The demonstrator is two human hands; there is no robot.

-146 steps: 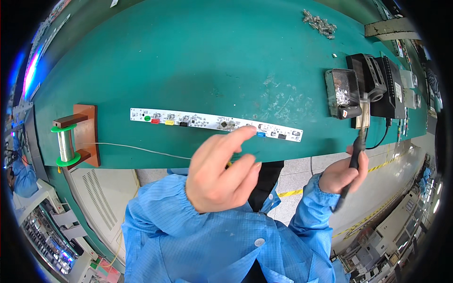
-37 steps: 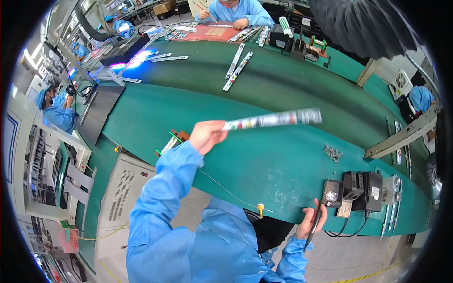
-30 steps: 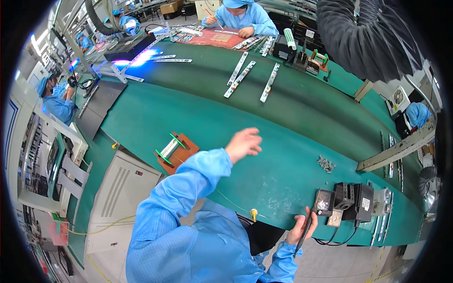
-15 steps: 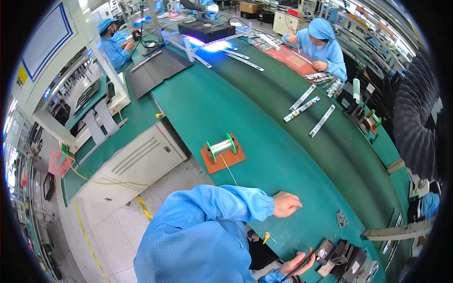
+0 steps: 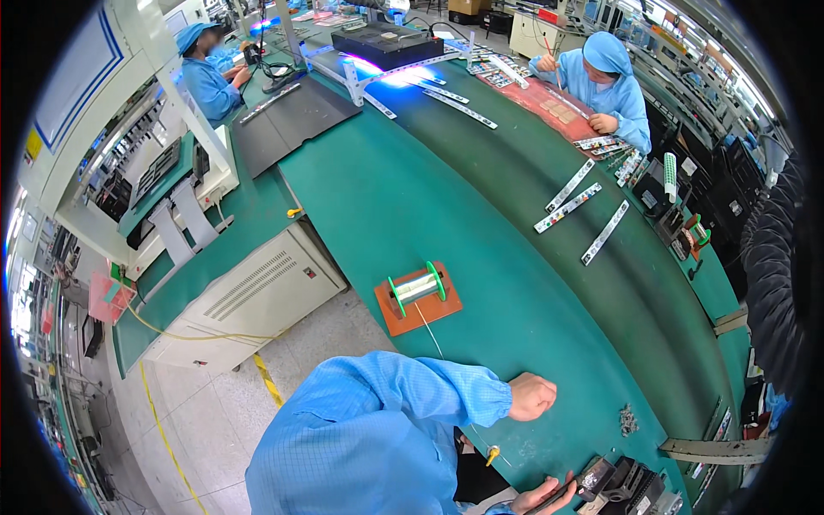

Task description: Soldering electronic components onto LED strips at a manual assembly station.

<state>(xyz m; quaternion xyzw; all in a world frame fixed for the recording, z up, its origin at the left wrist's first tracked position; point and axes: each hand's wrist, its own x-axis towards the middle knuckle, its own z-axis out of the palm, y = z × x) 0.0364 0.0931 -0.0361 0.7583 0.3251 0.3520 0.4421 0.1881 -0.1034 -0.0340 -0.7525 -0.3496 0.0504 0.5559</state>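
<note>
My left hand (image 5: 533, 396), in a blue sleeve, is held over the green tabletop with its fingers curled into a fist. Whatever may be inside it is hidden. At the lower edge my right hand (image 5: 542, 495) is closed round a dark, slim object (image 5: 562, 496) whose kind I cannot make out. That hand is beside a black bench device (image 5: 631, 481) with a small metal tray (image 5: 594, 477). A spool of silvery wire (image 5: 418, 291) with green flanges sits on a brown base (image 5: 396, 319); its wire runs toward my left sleeve. A pile of small grey parts (image 5: 628, 420) lies right of my left hand.
Several long circuit-board strips (image 5: 568, 208) lie on the dark green belt (image 5: 515, 180). Across it a co-worker (image 5: 614, 90) works at a red mat (image 5: 554, 107). Another person (image 5: 209, 77) is at far left. A yellow key-like piece (image 5: 493, 455) is near the table's near edge.
My left fingers are curled in more tightly now, where they pointed right before. The whole view has shifted slightly. My right hand still grips the dark object beside the device.
</note>
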